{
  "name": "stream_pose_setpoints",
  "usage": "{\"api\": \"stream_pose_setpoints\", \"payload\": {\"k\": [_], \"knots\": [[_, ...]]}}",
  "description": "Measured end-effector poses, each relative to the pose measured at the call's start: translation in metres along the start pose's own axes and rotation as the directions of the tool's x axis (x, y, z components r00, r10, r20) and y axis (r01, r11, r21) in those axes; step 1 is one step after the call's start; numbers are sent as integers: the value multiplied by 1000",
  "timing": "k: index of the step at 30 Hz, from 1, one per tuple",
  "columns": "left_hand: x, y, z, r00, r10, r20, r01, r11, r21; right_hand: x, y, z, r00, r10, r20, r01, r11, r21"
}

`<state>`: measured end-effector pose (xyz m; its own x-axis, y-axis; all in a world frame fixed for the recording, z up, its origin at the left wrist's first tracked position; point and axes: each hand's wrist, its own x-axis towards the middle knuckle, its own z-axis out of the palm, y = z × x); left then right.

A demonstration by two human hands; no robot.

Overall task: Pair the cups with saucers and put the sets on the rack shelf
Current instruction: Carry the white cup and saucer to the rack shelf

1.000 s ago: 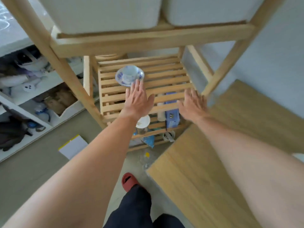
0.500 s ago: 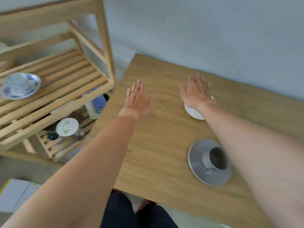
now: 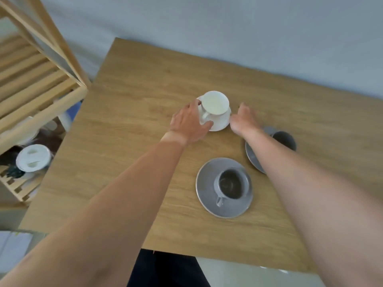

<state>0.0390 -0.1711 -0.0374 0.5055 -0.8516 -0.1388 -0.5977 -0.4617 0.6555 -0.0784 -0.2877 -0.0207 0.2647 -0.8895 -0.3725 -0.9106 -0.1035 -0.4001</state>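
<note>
Where both hands hovered flat half a second ago, the left hand [image 3: 189, 123] and right hand [image 3: 244, 119], fingers spread, now flank the white cup [image 3: 215, 103] on its white saucer [image 3: 220, 124]; three cup-and-saucer sets sit on the tabletop [image 3: 128, 112], two grey.

No text, label, brand or number can be read on anything here.

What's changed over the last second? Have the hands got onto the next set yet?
Both hands left the rack, where the blue-patterned set had been placed, and swung right to the table. The left hand and right hand now close in on either side of the white saucer carrying the white cup; no lift yet. The near grey set has not moved.
</note>
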Motion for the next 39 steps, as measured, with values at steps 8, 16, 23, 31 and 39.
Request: {"api": "stream_pose_setpoints", "payload": {"k": [8, 16, 23, 31, 39], "knots": [[10, -28, 3, 987, 26, -160, -60, 975, -216, 16, -7, 19, 971, 120, 206, -209, 847, 489], [11, -68, -25, 974, -58, -219, -7, 959, -285, 7, -51, 37, 968, 78, 238, -195, 833, 517], [-4, -135, -108, 963, -65, -261, -20, 951, -308, -12, -135, 80, 963, -11, 268, -135, 843, 521], [-51, -254, -204, 873, -269, -407, 159, 945, -285, -55, -260, 177, 874, -200, 442, -45, 874, 484], [-77, -359, -284, 809, -365, -460, 286, 929, -235, -80, -389, 260, 823, -302, 480, 73, 896, 438]]}}
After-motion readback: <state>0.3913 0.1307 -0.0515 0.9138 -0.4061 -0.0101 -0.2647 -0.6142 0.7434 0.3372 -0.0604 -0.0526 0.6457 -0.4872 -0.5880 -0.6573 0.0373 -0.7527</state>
